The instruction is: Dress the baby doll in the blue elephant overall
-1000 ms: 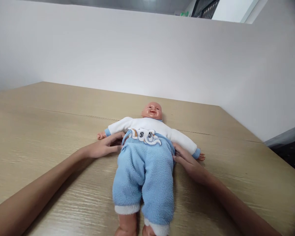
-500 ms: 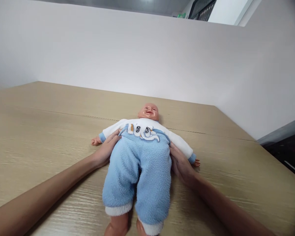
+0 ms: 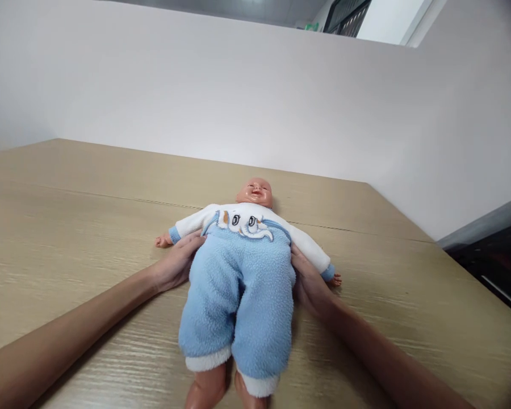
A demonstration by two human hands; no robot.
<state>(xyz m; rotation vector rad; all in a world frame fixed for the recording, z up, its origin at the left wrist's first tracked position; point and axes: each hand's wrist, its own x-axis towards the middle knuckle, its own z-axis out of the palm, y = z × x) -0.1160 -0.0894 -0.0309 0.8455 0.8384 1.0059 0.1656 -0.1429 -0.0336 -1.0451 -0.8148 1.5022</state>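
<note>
A baby doll [image 3: 254,192] lies on its back on the wooden table [image 3: 68,227], head pointing away from me. It wears a white top and fluffy light-blue trousers [image 3: 242,289] with a cartoon bib at the chest. My left hand [image 3: 176,264] presses against the trousers' left side at the waist, under the doll's arm. On the other side my right hand [image 3: 309,284] grips the trousers' right side by the hip. The fingertips of both hands are hidden under the fabric. The doll's bare feet stick out of the trouser cuffs near the bottom edge.
A plain white wall [image 3: 238,96] rises behind the table's far edge. The table's right edge [image 3: 409,221] runs diagonally, with a dark floor area [image 3: 494,255] beyond it.
Both hands slid from the doll's waist sides up along its body, pulling the trousers' bib higher on the chest. The doll shifted slightly left in view.
</note>
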